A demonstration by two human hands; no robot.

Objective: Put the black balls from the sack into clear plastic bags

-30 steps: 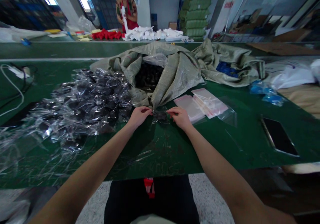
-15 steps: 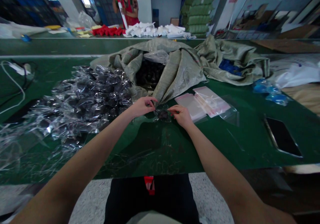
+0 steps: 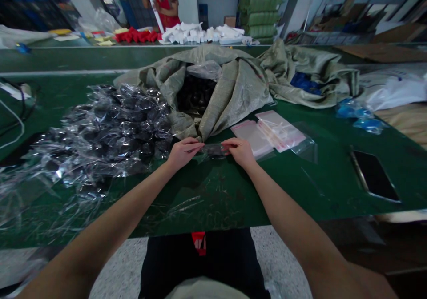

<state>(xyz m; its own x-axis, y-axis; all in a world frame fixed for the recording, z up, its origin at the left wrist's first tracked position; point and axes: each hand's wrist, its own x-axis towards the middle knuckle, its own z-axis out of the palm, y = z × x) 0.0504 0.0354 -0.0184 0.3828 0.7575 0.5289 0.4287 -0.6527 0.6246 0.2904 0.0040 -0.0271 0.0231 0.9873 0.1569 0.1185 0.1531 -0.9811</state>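
Note:
Between my hands, just above the green table, lies a clear plastic bag (image 3: pixel 214 151) with a dark item inside; the item's kind cannot be made out. My left hand (image 3: pixel 186 151) pinches the bag's left end. At its right end, my right hand (image 3: pixel 238 151) is closed on the plastic too. Left of my left hand spreads a big heap of bagged dark items (image 3: pixel 123 130). Flat clear bags (image 3: pixel 255 138) lie in a stack beside my right hand. Behind my hands, an open woven sack (image 3: pixel 233 92) shows shiny black round items (image 3: pixel 195 95) in its mouth.
A phone (image 3: pixel 375 174) lies at the right of the green table (image 3: pixel 213 205). Blue items in plastic (image 3: pixel 360 117) and a second sack (image 3: pixel 313 63) are at the back right. Across the far bench, a person in a red apron (image 3: pixel 165 5) stands behind white pieces (image 3: pixel 203 33).
My left hand has come down and a little left, from above the bag to its left end. The bag now looks stretched flat and wide between both hands.

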